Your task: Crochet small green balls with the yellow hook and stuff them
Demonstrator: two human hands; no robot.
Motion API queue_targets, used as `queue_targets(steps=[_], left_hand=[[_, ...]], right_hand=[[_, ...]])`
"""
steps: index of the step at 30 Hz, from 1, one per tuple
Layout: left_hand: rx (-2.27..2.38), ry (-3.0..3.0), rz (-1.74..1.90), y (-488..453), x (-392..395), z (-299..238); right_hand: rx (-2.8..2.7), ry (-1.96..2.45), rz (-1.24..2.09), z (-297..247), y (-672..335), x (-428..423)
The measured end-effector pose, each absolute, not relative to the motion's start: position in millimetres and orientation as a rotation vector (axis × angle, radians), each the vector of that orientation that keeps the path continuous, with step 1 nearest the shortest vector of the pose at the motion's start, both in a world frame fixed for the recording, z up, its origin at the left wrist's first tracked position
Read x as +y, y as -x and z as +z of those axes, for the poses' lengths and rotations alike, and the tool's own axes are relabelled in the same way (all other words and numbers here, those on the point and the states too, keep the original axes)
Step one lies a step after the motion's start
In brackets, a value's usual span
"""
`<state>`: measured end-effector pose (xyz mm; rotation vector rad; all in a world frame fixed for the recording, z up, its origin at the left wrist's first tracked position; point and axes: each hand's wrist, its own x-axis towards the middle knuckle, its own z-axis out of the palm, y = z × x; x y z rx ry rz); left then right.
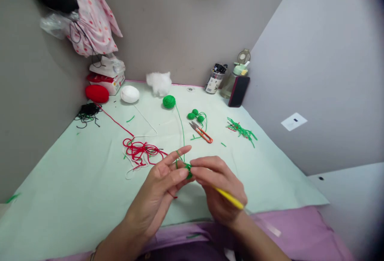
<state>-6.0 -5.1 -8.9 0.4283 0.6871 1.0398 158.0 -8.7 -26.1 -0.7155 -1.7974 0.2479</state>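
Observation:
My left hand [159, 191] pinches a small green crochet piece [188, 169] between thumb and fingers, with green yarn looped over its raised forefinger. My right hand [217, 187] is closed on a yellow-handled crochet hook [229, 198] whose tip meets the green piece. A green strand [181, 127] runs from the hands back to a green yarn ball [169, 101]. Both hands hover above the pale green table cover [75, 181].
Orange snips [201, 132] and small green crocheted balls [195, 115] lie behind the hands. A red and white yarn tangle [141, 152] lies to the left. Red [97, 93] and white yarn balls [130, 94], stuffing [159, 82], green offcuts [241, 129], a pen cup [215, 79] and bottle [237, 77] line the back.

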Motion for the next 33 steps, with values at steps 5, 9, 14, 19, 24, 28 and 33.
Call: queue_targets(steps=[5,9,14,19,24,28,33], left_hand=[[0.857,-0.652,1.197,11.4,-2.9,-11.1],[0.863,-0.765,1.181,10.3,-5.1,-16.5],[0.812,-0.776,1.156,7.0,-7.5,-18.5],[0.747,-0.669,1.129,7.2,-5.2,-12.1],[0.749,-0.619,1.050,11.7,-0.6,-12.0],[0.673,-0.609,0.942,17.6,2.1,-16.1],[0.595,-0.586,0.896,16.8,2.3,-17.0]], right_hand=[[-1.398,0.725,0.819,-15.3,-162.8,-5.7],[-1.241,0.664,1.051,-16.6,-158.5,-0.9],[-1.359,0.696,0.951,-21.4,-148.6,2.1],[-1.410,0.696,0.908,-23.0,-150.1,-1.4],[-1.273,0.648,1.036,-21.1,-150.8,0.6],[-1.037,0.689,1.254,-13.4,-153.4,7.1],[-0.867,0.726,1.494,-7.1,-156.4,10.8]])
